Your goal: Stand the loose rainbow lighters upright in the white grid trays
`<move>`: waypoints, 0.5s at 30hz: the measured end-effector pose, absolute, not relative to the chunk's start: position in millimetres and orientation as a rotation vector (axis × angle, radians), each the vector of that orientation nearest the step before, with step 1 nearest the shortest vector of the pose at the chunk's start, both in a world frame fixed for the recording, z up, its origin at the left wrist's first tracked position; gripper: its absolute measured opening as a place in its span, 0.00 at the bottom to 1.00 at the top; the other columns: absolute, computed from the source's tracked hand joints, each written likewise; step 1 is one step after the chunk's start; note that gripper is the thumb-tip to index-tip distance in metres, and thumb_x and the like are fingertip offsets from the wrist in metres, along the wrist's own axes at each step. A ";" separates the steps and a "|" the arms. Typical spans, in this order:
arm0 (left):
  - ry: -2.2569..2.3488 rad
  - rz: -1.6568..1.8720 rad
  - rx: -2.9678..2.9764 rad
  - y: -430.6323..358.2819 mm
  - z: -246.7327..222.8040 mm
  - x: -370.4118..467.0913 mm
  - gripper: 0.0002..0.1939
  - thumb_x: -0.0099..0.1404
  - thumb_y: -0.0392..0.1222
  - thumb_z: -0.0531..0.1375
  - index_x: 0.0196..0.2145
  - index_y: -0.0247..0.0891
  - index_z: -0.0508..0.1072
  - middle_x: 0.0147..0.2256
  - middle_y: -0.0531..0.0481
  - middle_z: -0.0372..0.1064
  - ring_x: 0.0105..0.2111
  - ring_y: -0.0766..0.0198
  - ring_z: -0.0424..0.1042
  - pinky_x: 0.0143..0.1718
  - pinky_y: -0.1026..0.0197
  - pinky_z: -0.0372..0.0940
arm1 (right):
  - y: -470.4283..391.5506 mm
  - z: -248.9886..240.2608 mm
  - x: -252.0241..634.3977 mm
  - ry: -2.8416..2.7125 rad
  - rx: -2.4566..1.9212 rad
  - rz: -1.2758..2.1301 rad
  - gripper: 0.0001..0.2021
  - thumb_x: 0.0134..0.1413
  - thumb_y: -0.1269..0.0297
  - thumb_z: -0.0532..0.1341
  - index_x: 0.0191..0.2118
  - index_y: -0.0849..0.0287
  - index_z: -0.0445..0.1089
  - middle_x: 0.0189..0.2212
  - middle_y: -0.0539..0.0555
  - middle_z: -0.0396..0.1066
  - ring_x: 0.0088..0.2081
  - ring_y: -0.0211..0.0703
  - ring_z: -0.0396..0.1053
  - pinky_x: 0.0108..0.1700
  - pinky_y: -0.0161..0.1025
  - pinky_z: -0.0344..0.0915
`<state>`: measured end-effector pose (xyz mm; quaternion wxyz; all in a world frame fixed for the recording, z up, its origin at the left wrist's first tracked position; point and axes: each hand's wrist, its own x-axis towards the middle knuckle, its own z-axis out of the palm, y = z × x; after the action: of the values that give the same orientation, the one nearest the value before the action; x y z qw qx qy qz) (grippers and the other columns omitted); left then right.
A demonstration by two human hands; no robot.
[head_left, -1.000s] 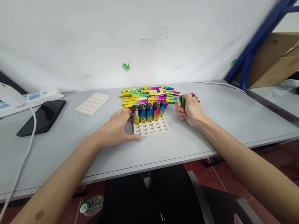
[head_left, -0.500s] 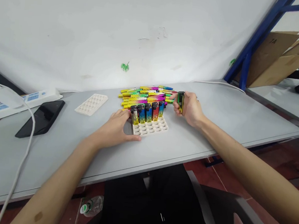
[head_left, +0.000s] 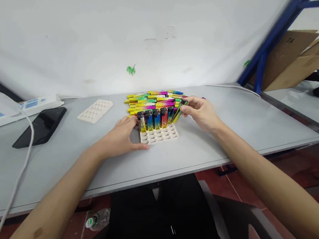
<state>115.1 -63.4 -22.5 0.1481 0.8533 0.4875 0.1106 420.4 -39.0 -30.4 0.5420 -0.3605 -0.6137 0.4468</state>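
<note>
Right hand [head_left: 204,114]: thumb and fingers pinched a green-and-yellow disposable lighter [head_left: 178,112] by its dark upper end. It leaned, top to the right, lower end just beside the tray's far right corner; whether it touched the tray, could not tell.

Left hand [head_left: 121,137]: thumb and fingers spread, curved around the left end of the white slotted tray [head_left: 160,135], thumb at the near left corner, fingertips by the standing lighters.

Upright lighters [head_left: 156,119] filled the tray's far side, five across the front (clear-yellow, blue, blue, red, teal, by my reading), with more black tops behind. Nearer slots showed bare.

Behind the tray lay a loose pile of metallic lighters [head_left: 150,101], yellow, green, magenta and blue, mostly on their sides. A second slotted tray [head_left: 95,111] rested well to the left, slots bare. Farther left on the grey table [head_left: 201,149]: a black smartphone [head_left: 40,127], a white power strip [head_left: 42,103] beyond it, a white cable [head_left: 28,152] crossing near the phone. Clear plastic bottle [head_left: 101,219] on the red floor, below the table's near edge.
</note>
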 end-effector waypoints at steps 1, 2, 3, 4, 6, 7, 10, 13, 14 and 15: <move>1.403 0.318 2.456 -63.5 -22.3 115.3 0.36 0.53 0.70 0.66 0.48 0.41 0.66 0.50 0.42 0.67 0.53 0.44 0.64 0.53 0.45 0.63 | -39.5 -30.3 418.8 -1.457 -0.858 1.056 0.17 0.44 0.53 0.76 0.35 0.56 0.74 0.33 0.50 0.74 0.30 0.37 0.68 0.35 0.39 0.68; 1.403 0.317 2.458 -63.7 -22.1 115.6 0.36 0.53 0.70 0.66 0.48 0.41 0.66 0.51 0.42 0.67 0.53 0.43 0.64 0.54 0.45 0.63 | -40.1 -30.3 417.2 -1.458 -0.867 1.048 0.18 0.42 0.54 0.76 0.36 0.57 0.73 0.31 0.50 0.74 0.30 0.37 0.69 0.35 0.40 0.69; 1.400 0.313 2.459 -63.9 -21.9 115.9 0.36 0.53 0.70 0.66 0.48 0.41 0.66 0.51 0.41 0.67 0.53 0.43 0.64 0.54 0.45 0.63 | -40.7 -30.5 415.6 -1.468 -0.882 1.037 0.19 0.41 0.55 0.77 0.36 0.57 0.73 0.29 0.49 0.74 0.30 0.38 0.70 0.36 0.41 0.70; 1.397 0.308 2.459 -64.0 -21.8 116.3 0.36 0.53 0.70 0.66 0.48 0.41 0.66 0.51 0.41 0.67 0.53 0.43 0.64 0.54 0.45 0.62 | -41.4 -30.8 414.3 -1.486 -0.899 1.024 0.20 0.40 0.56 0.77 0.36 0.57 0.72 0.27 0.49 0.73 0.29 0.38 0.70 0.35 0.41 0.70; 1.396 0.307 2.458 -64.3 -21.4 117.1 0.37 0.53 0.70 0.66 0.49 0.40 0.66 0.51 0.41 0.67 0.53 0.43 0.64 0.55 0.44 0.62 | -42.5 -31.9 412.4 -1.539 -0.925 0.989 0.21 0.39 0.57 0.78 0.36 0.57 0.71 0.25 0.47 0.71 0.28 0.39 0.69 0.35 0.42 0.70; 1.394 0.310 2.459 -64.4 -21.3 117.3 0.37 0.54 0.70 0.66 0.49 0.40 0.66 0.51 0.41 0.67 0.53 0.43 0.64 0.56 0.44 0.62 | -43.0 -32.4 411.8 -1.561 -0.930 0.970 0.21 0.39 0.57 0.78 0.36 0.57 0.70 0.25 0.47 0.70 0.29 0.39 0.69 0.36 0.42 0.71; 1.389 0.322 2.456 -64.6 -21.4 117.2 0.38 0.54 0.69 0.66 0.51 0.40 0.66 0.51 0.41 0.67 0.54 0.43 0.64 0.57 0.44 0.61 | -44.5 -33.6 411.3 -1.575 -0.927 0.923 0.22 0.39 0.57 0.78 0.36 0.54 0.67 0.27 0.48 0.70 0.31 0.41 0.70 0.38 0.43 0.72; 1.389 0.330 2.451 -64.2 -22.2 116.3 0.38 0.53 0.69 0.67 0.52 0.41 0.67 0.51 0.41 0.67 0.55 0.42 0.64 0.57 0.44 0.61 | -46.6 -33.8 411.0 -1.589 -0.911 0.871 0.21 0.42 0.58 0.77 0.35 0.54 0.64 0.29 0.48 0.70 0.33 0.41 0.71 0.40 0.44 0.72; 1.389 0.335 2.451 -64.0 -22.6 116.0 0.38 0.53 0.69 0.67 0.52 0.41 0.67 0.51 0.42 0.67 0.55 0.42 0.64 0.57 0.44 0.61 | -47.3 -33.7 410.8 -1.602 -0.904 0.850 0.20 0.43 0.59 0.76 0.35 0.54 0.65 0.29 0.48 0.70 0.33 0.41 0.71 0.40 0.44 0.72; 1.389 0.340 2.451 -63.8 -22.9 115.8 0.38 0.53 0.69 0.67 0.52 0.41 0.67 0.51 0.42 0.68 0.55 0.42 0.64 0.57 0.44 0.61 | -48.0 -33.6 410.5 -1.618 -0.898 0.826 0.19 0.45 0.59 0.76 0.35 0.54 0.65 0.30 0.48 0.70 0.33 0.41 0.71 0.41 0.44 0.72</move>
<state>115.8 -63.8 -22.9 0.1513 0.8538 0.4838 0.1184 410.5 -48.0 -33.6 0.5292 -0.3760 -0.6774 0.3460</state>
